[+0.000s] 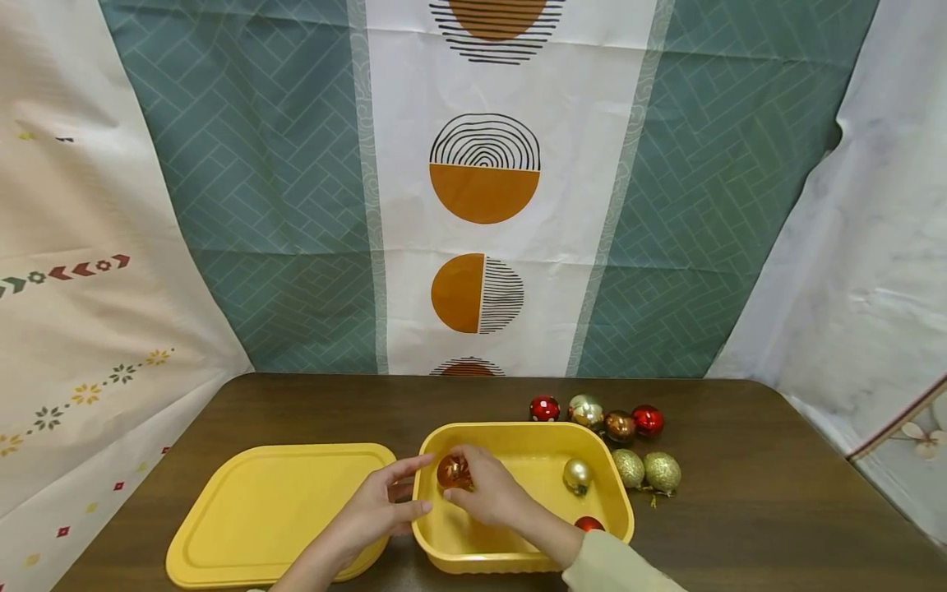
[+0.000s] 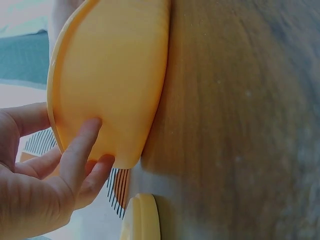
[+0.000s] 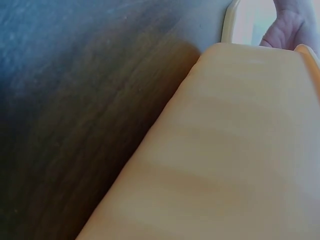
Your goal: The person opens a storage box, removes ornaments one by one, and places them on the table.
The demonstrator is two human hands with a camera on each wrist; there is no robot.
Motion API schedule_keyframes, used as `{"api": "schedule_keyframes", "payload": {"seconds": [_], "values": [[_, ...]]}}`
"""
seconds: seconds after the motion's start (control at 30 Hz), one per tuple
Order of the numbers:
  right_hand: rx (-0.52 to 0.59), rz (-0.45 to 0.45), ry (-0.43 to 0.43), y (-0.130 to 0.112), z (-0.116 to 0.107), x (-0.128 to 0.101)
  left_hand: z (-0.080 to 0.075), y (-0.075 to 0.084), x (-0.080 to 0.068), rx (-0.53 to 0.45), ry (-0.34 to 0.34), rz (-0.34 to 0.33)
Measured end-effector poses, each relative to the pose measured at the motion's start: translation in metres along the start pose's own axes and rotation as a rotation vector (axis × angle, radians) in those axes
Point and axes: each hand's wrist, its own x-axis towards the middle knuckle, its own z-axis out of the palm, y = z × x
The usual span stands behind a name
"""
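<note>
Placing is judged underway, release needed next: copper bauble (image 1: 451, 472) probably pinched by right hand (image 1: 484, 491) inside yellow box (image 1: 494, 564), touched by left hand (image 1: 376, 508), fingers extended.

free room behind lid (image 1: 274, 510), box (image 1: 521, 448) alongside

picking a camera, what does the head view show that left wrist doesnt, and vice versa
Head only: a copper bauble in the right hand, plus red baubles and gold baubles. Left wrist only: fingertips against the outer end wall of the yellow box. Both: the left hand, that box, the yellow lid, the table and patterned cloth.
</note>
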Motion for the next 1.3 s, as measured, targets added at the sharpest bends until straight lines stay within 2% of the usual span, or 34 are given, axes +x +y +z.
{"api": "schedule_keyframes", "payload": {"seconds": [0.23, 0.47, 0.67, 0.93, 1.1, 1.3], "values": [[-0.011, -0.012, 0.025, -0.001, 0.003, 0.001, 0.000, 0.000, 0.001, -0.004, -0.003, -0.005], [-0.004, -0.005, 0.007, -0.001, 0.005, 0.001, 0.000, -0.002, 0.001, -0.011, 0.000, -0.001], [0.037, -0.014, -0.011, 0.003, -0.004, -0.005, 0.001, -0.001, 0.001, -0.018, -0.003, 0.009], [0.187, -0.014, -0.065, 0.015, -0.035, -0.021, 0.000, 0.001, -0.002, -0.025, -0.003, 0.007], [0.273, -0.077, -0.080, 0.029, -0.063, -0.028, -0.001, 0.001, -0.002, -0.028, 0.001, 0.009], [0.263, -0.084, -0.041, 0.046, -0.103, -0.041, -0.001, 0.001, 0.000, -0.044, -0.020, 0.011]]}}
